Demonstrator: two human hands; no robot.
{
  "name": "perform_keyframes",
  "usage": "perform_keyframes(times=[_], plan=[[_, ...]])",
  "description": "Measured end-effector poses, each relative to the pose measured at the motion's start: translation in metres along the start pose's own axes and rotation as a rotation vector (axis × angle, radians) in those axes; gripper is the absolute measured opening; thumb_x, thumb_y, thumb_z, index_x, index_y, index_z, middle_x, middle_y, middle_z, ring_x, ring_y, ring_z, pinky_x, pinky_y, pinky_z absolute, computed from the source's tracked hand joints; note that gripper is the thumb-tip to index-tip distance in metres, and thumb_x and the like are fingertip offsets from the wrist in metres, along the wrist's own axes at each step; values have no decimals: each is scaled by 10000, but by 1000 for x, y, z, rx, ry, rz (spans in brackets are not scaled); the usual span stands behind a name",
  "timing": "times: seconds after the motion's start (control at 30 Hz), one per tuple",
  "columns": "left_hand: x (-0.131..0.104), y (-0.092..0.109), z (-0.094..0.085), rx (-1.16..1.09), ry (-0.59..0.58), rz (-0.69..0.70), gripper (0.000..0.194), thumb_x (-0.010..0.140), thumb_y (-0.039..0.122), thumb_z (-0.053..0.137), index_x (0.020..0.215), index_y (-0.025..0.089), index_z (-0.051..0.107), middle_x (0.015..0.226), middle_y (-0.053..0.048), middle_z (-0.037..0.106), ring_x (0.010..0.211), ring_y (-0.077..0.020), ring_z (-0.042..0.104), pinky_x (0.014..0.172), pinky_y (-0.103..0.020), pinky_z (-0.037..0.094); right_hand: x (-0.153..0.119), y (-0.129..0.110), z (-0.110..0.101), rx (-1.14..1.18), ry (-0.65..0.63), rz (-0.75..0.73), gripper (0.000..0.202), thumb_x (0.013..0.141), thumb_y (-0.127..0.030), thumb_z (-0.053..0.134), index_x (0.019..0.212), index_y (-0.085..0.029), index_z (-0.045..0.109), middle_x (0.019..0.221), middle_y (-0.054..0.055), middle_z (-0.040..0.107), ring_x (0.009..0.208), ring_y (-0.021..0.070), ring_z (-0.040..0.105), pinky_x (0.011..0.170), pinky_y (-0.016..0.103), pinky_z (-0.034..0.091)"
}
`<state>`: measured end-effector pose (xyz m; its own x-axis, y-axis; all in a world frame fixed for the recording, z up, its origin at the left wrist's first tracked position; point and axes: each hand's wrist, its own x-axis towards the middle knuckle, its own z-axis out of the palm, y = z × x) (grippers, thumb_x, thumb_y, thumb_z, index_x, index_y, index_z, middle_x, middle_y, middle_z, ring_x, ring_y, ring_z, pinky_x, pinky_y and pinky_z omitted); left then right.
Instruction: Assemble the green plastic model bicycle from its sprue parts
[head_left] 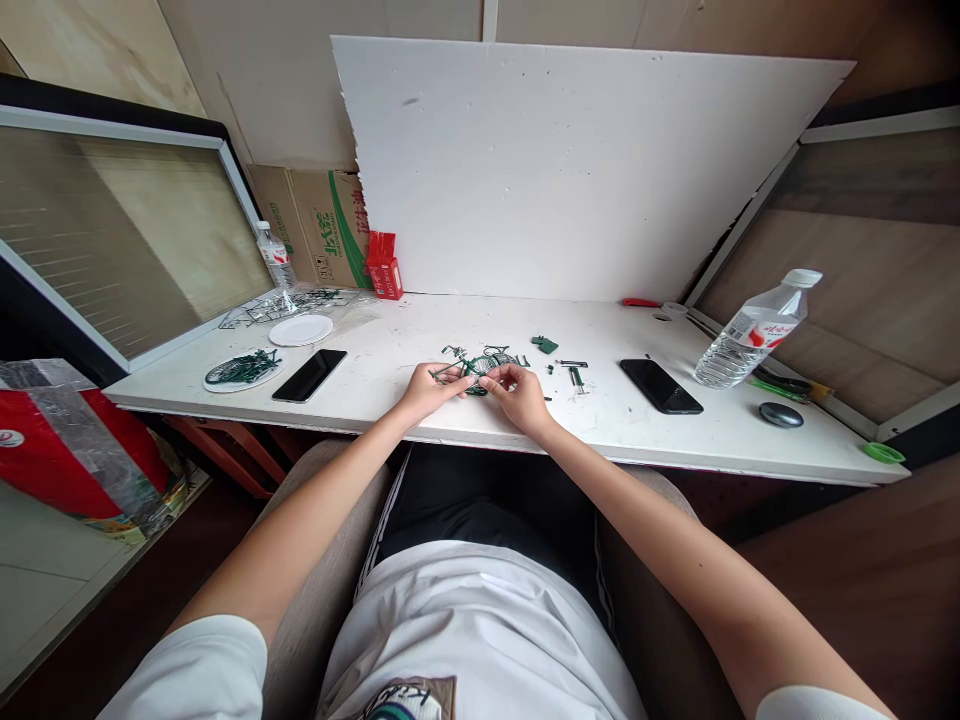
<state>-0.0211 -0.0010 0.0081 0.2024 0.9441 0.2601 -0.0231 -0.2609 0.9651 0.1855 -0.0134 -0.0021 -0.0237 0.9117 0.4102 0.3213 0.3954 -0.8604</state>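
Note:
Near the front edge of the white table, my left hand (pixel 437 393) pinches the left side of a small green model with a spoked wheel (pixel 484 366). My right hand (pixel 517 393) has its fingers closed on the model's right side, and the two hands' fingertips nearly meet. The fingers cover part of the model. Behind and right of it lie loose green parts, among them a flat dark green piece (pixel 545 344) and a small frame-like piece (pixel 576 378).
On the left are a plate of green parts (pixel 244 370), a white plate (pixel 301 330), a phone (pixel 310 376) and a small red box (pixel 385 266). To the right are another phone (pixel 660 386), a water bottle (pixel 759 330) and a mouse (pixel 781 415).

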Motion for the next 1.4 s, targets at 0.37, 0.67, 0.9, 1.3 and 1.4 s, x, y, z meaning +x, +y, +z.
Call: perform_keyframes(times=[0.37, 0.67, 0.9, 1.3, 1.4], plan=[[2, -4, -2, -23, -25, 5, 414, 700, 468, 951, 864, 140, 758, 890, -70, 750, 739, -174, 712, 754, -312, 558, 1, 4, 1, -2, 33, -10, 414, 840, -584, 812, 982, -227, 660, 867, 45, 694, 780, 215, 599, 758, 397, 501], [0, 3, -2, -33, -25, 13, 404, 719, 476, 938, 819, 136, 743, 824, -65, 734, 751, -186, 705, 792, -332, 547, 1, 10, 5, 11, 125, -45, 520, 809, -578, 841, 1082, -247, 546, 1137, 77, 629, 949, 225, 618, 853, 408, 540], [0, 4, -2, -43, -21, 8, 413, 691, 476, 952, 804, 140, 740, 805, -66, 739, 735, -189, 700, 797, -343, 548, -1, 1, 3, -12, 48, -36, 418, 834, -585, 823, 935, -240, 609, 1043, 68, 674, 1012, 253, 643, 826, 394, 523], [1, 2, -4, -48, -34, 4, 385, 720, 454, 938, 835, 139, 750, 885, -77, 764, 706, -176, 710, 772, -322, 550, -4, -9, 2, -20, 4, -49, 395, 849, -591, 808, 914, -247, 624, 1004, 47, 693, 930, 228, 641, 735, 366, 497], [2, 3, -4, -50, -38, 4, 389, 721, 459, 938, 835, 139, 750, 891, -85, 769, 710, -180, 714, 772, -323, 556, -5, -10, 2, -38, 21, -37, 413, 833, -608, 814, 945, -249, 644, 1042, 58, 709, 945, 237, 648, 755, 377, 508]])
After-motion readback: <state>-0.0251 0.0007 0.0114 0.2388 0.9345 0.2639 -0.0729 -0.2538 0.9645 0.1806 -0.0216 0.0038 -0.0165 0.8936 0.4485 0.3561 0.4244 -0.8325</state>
